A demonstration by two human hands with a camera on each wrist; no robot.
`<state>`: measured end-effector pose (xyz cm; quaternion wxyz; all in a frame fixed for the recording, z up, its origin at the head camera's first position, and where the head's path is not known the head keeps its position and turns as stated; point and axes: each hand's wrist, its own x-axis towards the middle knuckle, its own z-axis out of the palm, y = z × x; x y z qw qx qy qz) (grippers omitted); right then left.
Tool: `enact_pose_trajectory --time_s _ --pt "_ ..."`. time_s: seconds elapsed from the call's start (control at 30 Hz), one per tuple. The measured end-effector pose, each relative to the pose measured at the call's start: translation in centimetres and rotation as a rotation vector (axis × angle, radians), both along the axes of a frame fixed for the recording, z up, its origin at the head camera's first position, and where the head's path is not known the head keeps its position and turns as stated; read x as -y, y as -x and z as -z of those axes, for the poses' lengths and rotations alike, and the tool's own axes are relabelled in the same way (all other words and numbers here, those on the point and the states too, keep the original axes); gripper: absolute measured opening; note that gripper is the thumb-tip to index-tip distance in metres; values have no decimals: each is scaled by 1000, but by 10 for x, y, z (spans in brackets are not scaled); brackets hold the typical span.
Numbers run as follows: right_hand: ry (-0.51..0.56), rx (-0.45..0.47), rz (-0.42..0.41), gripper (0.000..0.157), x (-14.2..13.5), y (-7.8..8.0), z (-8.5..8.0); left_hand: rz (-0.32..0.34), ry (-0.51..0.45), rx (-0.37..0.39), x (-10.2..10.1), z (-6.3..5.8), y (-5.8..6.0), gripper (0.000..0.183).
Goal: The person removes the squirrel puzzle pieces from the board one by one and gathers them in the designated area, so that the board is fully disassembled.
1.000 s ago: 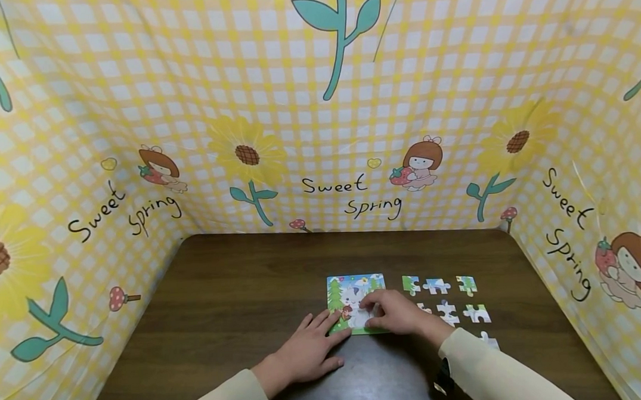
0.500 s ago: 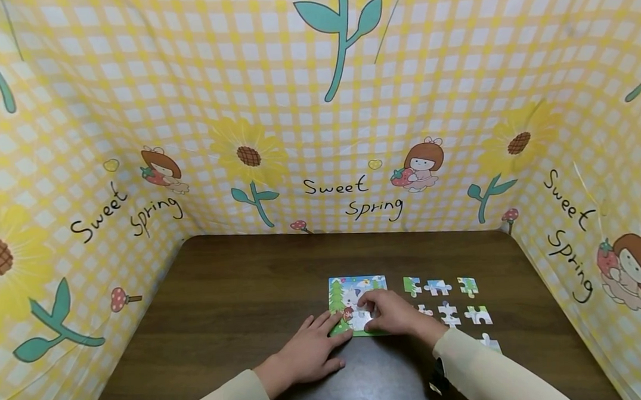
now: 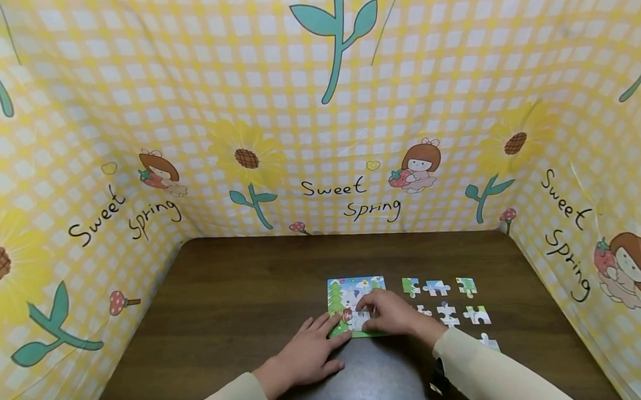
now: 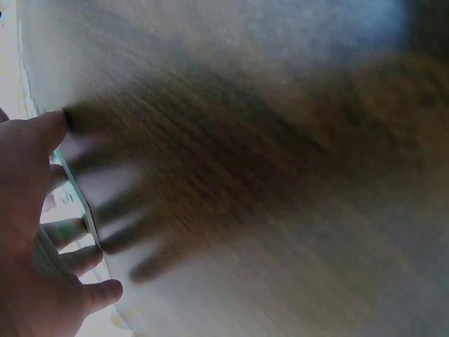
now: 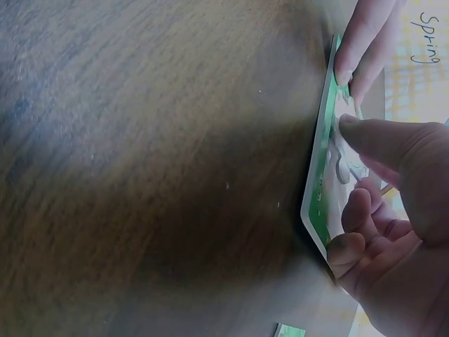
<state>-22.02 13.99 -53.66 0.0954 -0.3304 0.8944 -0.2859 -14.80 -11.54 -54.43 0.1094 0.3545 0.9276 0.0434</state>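
A small picture puzzle board (image 3: 334,290) with a white animal, green trees and a green lower border lies on the brown table. My left hand (image 3: 308,354) rests at its lower left corner, fingers spread and straight on the edge. Over the board's right half, my right hand (image 3: 392,313) bends down with thumb and fingers close together. From the right wrist, a puzzle piece (image 5: 342,165) with a curved grey edge shows between the thumb and fingertips, tilted low over the board. The right hand hides much of the picture in the head view.
Right of the board several loose puzzle pieces lie in rough rows, among them a green one (image 3: 410,286), a blue one (image 3: 436,287) and a white one (image 3: 477,314). The right sleeve (image 3: 491,359) passes close below them. Yellow checked cloth (image 3: 273,94) walls in the table.
My right thumb and fingers have shifted slightly left over the board with the puzzle piece. The left hand stays at the corner, and the loose pieces lie as before.
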Motion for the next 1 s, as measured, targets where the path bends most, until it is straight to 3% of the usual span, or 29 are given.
enact_pose_trajectory --time_s 0.2,0.33,0.6,1.0 --pt "-6 -21 25 21 -3 -1 0 9 -5 -3 -1 2 3 60" --pt "7 -41 0 16 -3 -1 1 10 -8 1 -3 1 5 60" --pt "-38 -26 -14 19 -1 -1 -2 -6 -28 25 -2 -1 3 59" --pt "-64 -4 -53 29 -3 2 -2 -6 -50 2 -3 4 3 59"
